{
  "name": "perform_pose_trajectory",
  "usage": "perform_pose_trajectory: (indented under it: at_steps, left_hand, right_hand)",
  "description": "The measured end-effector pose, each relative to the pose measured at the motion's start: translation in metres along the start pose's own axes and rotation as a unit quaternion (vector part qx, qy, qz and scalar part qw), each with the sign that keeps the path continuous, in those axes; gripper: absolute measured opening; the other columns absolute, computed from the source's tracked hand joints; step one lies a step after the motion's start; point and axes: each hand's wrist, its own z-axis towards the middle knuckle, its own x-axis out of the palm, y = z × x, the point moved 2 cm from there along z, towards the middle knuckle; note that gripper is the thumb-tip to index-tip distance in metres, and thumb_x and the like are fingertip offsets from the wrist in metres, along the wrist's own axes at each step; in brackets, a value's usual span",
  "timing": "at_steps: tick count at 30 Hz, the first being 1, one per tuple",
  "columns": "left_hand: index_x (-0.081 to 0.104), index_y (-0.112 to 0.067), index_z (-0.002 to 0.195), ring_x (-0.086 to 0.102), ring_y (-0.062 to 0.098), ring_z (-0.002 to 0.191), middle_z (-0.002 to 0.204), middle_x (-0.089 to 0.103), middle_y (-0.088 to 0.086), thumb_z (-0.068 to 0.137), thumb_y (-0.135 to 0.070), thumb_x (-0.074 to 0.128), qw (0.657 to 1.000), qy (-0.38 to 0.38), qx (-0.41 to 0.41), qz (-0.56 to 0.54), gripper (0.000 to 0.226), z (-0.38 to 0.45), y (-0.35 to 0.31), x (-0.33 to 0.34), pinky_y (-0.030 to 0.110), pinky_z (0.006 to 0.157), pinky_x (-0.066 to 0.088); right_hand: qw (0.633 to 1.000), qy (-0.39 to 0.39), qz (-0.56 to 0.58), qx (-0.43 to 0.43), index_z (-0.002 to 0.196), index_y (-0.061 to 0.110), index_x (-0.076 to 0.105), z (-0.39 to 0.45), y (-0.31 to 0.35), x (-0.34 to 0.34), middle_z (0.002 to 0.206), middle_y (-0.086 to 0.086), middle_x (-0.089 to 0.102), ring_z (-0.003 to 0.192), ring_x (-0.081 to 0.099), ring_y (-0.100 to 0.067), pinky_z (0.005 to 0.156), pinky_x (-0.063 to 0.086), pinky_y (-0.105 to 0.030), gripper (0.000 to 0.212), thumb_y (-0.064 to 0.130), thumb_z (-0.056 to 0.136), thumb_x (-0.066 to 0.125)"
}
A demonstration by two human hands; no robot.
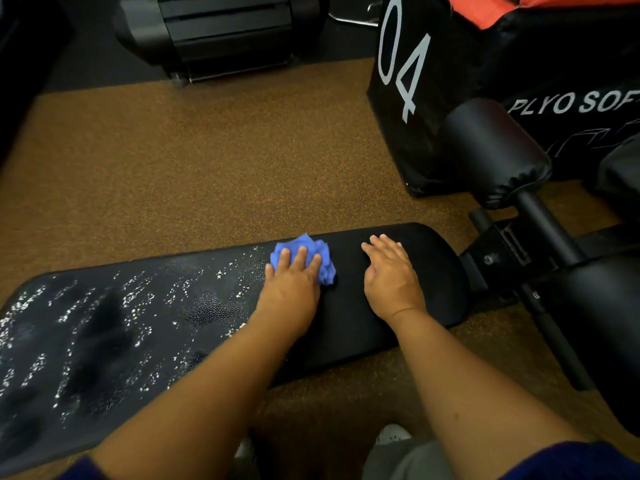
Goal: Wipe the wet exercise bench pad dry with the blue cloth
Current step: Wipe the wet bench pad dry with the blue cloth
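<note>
Speckled gym floor behind, left hand presses blue cloth flat-fingered mid-wipe on bench pad, right hand resting open; droplets leftward likely next.

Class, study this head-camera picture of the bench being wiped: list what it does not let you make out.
- Bench pad, head view: left end cut off by the frame edge; parts hidden under both forearms.
- Blue cloth: near part covered by the left hand.
- Black box lettering: cut off at the right edge.
</note>
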Motion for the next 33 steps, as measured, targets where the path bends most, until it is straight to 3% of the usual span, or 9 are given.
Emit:
perform_pose_trajectory:
  at_steps: [7,14,17,20,25,28,30,31,33]
  left_hand:
    - [0.033,-0.022,0.143,0.032,0.035,0.132,0.147,0.035,0.009,0.097,-0.028,0.037,0.999,0.033,0.016,-0.016,0.046,0.056,0.031,-0.019,0.050,0.105,0.035]
    - [0.026,-0.018,0.146,0.025,0.038,0.136,0.151,0.026,0.009,0.094,-0.029,0.038,0.991,0.025,0.095,0.087,0.054,-0.005,-0.006,0.001,0.047,0.103,0.031]
    - [0.055,-0.018,0.130,0.052,0.042,0.119,0.133,0.055,0.011,0.078,-0.031,0.054,0.984,0.033,0.139,0.107,0.054,-0.051,-0.027,0.021,0.052,0.090,0.047]
    - [0.068,-0.018,0.113,0.066,0.039,0.100,0.112,0.070,0.009,0.069,-0.028,0.039,0.984,0.037,0.146,0.094,0.054,-0.091,-0.038,0.037,0.051,0.074,0.056]
    - [0.043,-0.017,0.124,0.064,0.036,0.108,0.119,0.067,0.007,0.072,-0.028,0.035,0.987,0.028,0.149,0.059,0.053,-0.112,-0.035,0.050,0.053,0.079,0.053]
    - [0.050,-0.019,0.124,0.063,0.035,0.110,0.121,0.067,0.006,0.071,-0.029,0.035,0.990,0.061,0.119,0.048,0.056,-0.096,-0.030,0.049,0.052,0.081,0.053]
    - [0.062,-0.019,0.120,0.062,0.036,0.111,0.121,0.066,0.007,0.073,-0.026,0.035,0.994,0.038,0.093,0.039,0.055,-0.083,-0.031,0.041,0.052,0.081,0.053]
    - [0.062,-0.020,0.123,0.058,0.038,0.117,0.127,0.062,0.008,0.077,-0.025,0.035,0.996,0.024,0.075,0.034,0.053,-0.076,-0.031,0.032,0.053,0.086,0.051]
    - [0.037,-0.019,0.144,0.029,0.039,0.139,0.152,0.033,0.010,0.092,-0.022,0.033,0.998,0.011,0.052,0.015,0.051,-0.055,-0.029,0.020,0.055,0.107,0.031]
  right_hand:
    - [1.000,0.001,0.007,-0.001,0.136,0.011,0.047,-0.001,0.000,0.002,0.146,-0.006,0.040,0.141,0.024,-0.017,0.116,0.002,-0.028,0.043,0.011,0.093,0.041]
    - [1.000,-0.002,0.016,-0.003,0.134,0.009,0.048,0.000,0.002,0.000,0.146,-0.008,0.041,0.140,0.025,-0.019,0.114,0.000,-0.026,0.043,0.008,0.091,0.042]
    - [1.000,0.006,0.021,0.001,0.135,0.008,0.047,0.000,0.002,-0.002,0.146,-0.009,0.040,0.141,0.024,-0.020,0.114,0.001,-0.027,0.044,0.007,0.091,0.042]
    - [1.000,0.005,0.018,0.003,0.135,0.009,0.047,-0.001,0.003,-0.003,0.147,-0.008,0.039,0.141,0.023,-0.019,0.115,0.002,-0.027,0.044,0.007,0.092,0.041]
    - [1.000,0.007,0.002,0.003,0.137,0.012,0.045,-0.001,0.002,-0.003,0.148,-0.005,0.037,0.141,0.022,-0.017,0.115,0.001,-0.027,0.044,0.010,0.094,0.040]
    - [1.000,0.004,0.005,-0.001,0.136,0.010,0.047,-0.001,0.002,-0.001,0.147,-0.007,0.040,0.141,0.024,-0.018,0.115,0.003,-0.028,0.043,0.009,0.093,0.041]
    - [1.000,0.003,0.002,-0.003,0.135,0.010,0.048,-0.001,0.001,-0.001,0.146,-0.007,0.041,0.140,0.025,-0.019,0.115,0.004,-0.029,0.043,0.008,0.092,0.041]
    - [1.000,0.002,0.002,-0.002,0.135,0.009,0.048,-0.001,0.001,-0.001,0.146,-0.008,0.041,0.140,0.025,-0.019,0.115,0.004,-0.029,0.043,0.008,0.092,0.041]
    - [1.000,0.000,0.004,-0.002,0.134,0.008,0.048,-0.001,0.002,0.000,0.145,-0.009,0.042,0.140,0.026,-0.020,0.115,0.004,-0.029,0.043,0.008,0.092,0.041]
